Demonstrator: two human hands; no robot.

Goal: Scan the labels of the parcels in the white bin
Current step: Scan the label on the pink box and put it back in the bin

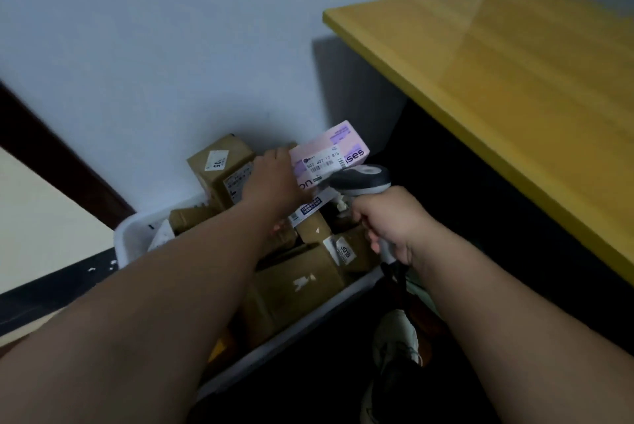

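My left hand [274, 180] grips a pink box [331, 152] by its left end and holds it above the white bin [132, 235], white barcode label facing me. My right hand [387, 221] is closed around the handle of a barcode scanner [360, 178]; its grey and white head sits just below the pink box, close to the label. The bin stands on the floor against the wall and holds several brown cardboard parcels [295, 283], some with white labels. A tall brown parcel [223, 166] leans at the bin's far side.
A yellow tabletop [507, 87] juts out at the upper right, above dark floor. A pale wall [154, 46] rises behind the bin. A light shoe [394, 338] rests on the floor beside the bin's right edge. A dark baseboard runs along the left.
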